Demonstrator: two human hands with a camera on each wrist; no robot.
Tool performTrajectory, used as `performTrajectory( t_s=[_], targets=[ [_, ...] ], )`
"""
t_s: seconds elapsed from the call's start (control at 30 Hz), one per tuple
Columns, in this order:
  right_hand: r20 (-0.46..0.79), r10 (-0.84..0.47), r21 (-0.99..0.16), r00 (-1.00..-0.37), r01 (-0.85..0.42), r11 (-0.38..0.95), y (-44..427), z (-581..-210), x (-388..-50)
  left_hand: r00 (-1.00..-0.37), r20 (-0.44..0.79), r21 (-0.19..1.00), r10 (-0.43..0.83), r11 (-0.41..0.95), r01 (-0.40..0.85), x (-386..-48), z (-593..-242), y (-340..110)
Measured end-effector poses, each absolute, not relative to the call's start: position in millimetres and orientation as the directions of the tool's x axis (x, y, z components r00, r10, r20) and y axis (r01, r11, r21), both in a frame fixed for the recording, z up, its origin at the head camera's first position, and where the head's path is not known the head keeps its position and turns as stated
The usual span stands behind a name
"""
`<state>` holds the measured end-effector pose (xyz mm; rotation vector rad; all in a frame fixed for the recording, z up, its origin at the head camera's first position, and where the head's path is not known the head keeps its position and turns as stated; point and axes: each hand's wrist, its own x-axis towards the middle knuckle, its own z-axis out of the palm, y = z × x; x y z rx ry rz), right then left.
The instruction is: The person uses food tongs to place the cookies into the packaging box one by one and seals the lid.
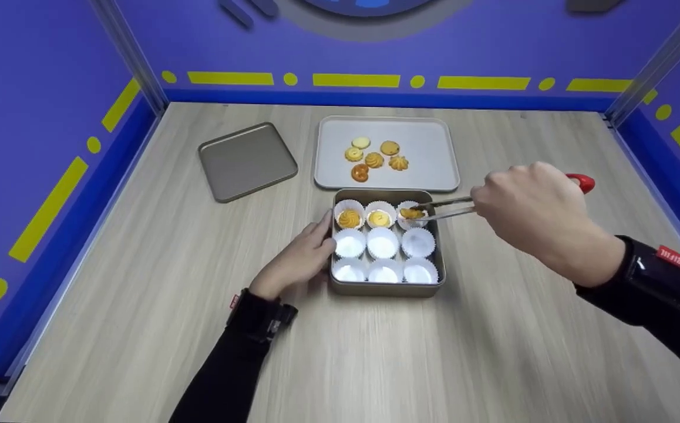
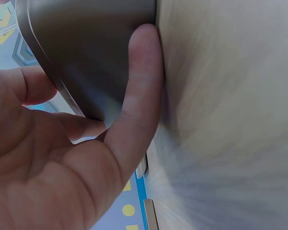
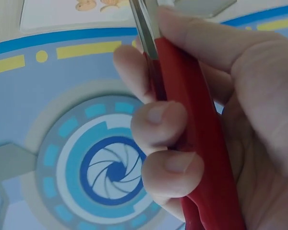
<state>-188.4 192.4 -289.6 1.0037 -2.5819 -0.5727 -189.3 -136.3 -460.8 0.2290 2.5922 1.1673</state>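
My right hand (image 1: 537, 220) grips red-handled metal tongs (image 3: 199, 115), fingers curled round the handle. The tong tips are at a golden-brown cookie (image 1: 411, 214) in the far right paper cup of a rectangular metal tin (image 1: 384, 289); whether they still pinch it I cannot tell. Against the tin's left side lies my left hand (image 1: 298, 258), its fingers fairly straight along the wall (image 2: 86, 48) and rim. White paper cups line the tin in three rows. A swirled cookie (image 1: 349, 219) fills the far left cup, a pale yellow-centred cookie (image 1: 379, 219) the far middle one. The nearer two rows hold bare cups (image 1: 383, 242).
Behind the tin lies a white tray (image 1: 434, 141) with several cookies, among them a pretzel-shaped one (image 1: 360, 173) and a star-shaped one (image 1: 399, 163). A flat metal lid (image 1: 249, 161) rests at the back left. Blue panels (image 1: 369, 59) wall the table at back and sides.
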Motion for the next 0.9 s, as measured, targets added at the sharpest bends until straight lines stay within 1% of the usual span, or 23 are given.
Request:
performTrajectory(
  t_s=[0.13, 0.3, 0.4, 0.63, 0.9],
  targets=[
    [0.062, -0.655, 0.404, -0.753, -0.581, 0.707, 191.7, -277.0, -201.5, -0.948, -0.195, 0.751, 0.251, 0.66, 0.021, -188.2, -462.1, -138.4],
    [-0.049, -0.624, 0.386, -0.78, -0.591, 0.709, 181.1, -268.9, -217.4, -0.95, -0.192, 0.76, 0.245, 0.649, 0.014, -187.1, -464.1, -139.1],
    [-0.084, -0.601, 0.375, -0.795, -0.584, 0.719, 176.5, -265.8, -223.3, -0.95, -0.191, 0.763, 0.248, 0.646, 0.015, -187.0, -463.8, -138.0],
    [-0.118, -0.57, 0.381, -0.813, -0.567, 0.73, 175.5, -261.1, -233.2, -0.947, -0.195, 0.758, 0.254, 0.652, 0.019, -187.4, -460.3, -135.6],
    [-0.094, -0.553, 0.361, -0.828, -0.546, 0.756, 181.6, -256.3, -238.8, -0.946, -0.2, 0.759, 0.256, 0.651, 0.016, -188.4, -459.6, -135.6]
  ],
)
